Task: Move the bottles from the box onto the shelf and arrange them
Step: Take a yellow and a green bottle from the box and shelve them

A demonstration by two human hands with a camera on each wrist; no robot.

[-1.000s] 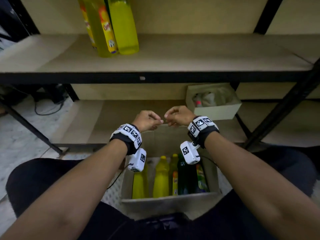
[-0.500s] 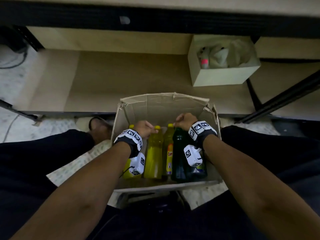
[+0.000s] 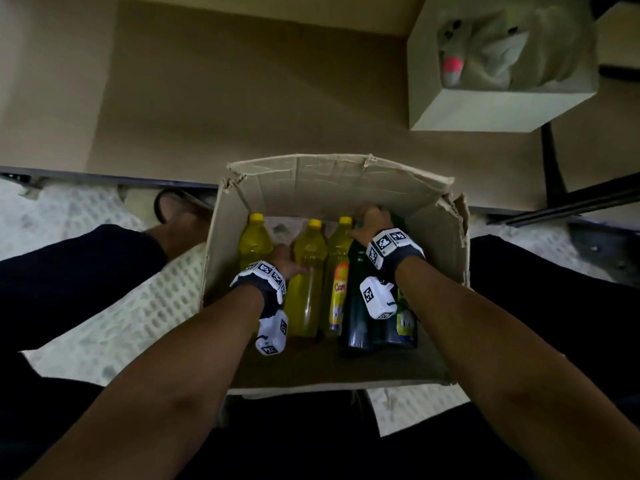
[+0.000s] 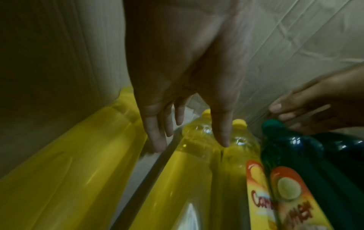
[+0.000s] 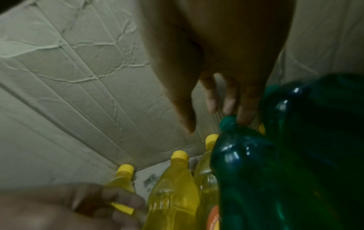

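Note:
An open cardboard box [image 3: 332, 181] stands on the floor between my knees. Upright in it are three yellow bottles [image 3: 306, 289] and two dark green bottles [image 3: 358, 306]. My left hand [image 3: 294, 263] reaches down with straight fingers. In the left wrist view this left hand [image 4: 189, 143] straddles the shoulder of the middle yellow bottle [image 4: 197, 140], thumb on one side and fingers in the gap beside it. My right hand [image 3: 370, 220] is over the green bottles at the far wall. Its fingertips [image 5: 244, 115] touch a green bottle's cap [image 5: 228, 121], with the thumb held apart.
The bare lower shelf board [image 3: 242, 98] lies just beyond the box. A small pale box [image 3: 498, 109] holding bundled cloth sits at its right. A black frame strut [image 3: 554, 161] crosses at right. A sandalled foot [image 3: 176, 216] rests left of the cardboard box.
My view has tipped down and the upper shelf with its yellow bottles has left the frame. Both hands dropped from above the box rim down among the bottle tops.

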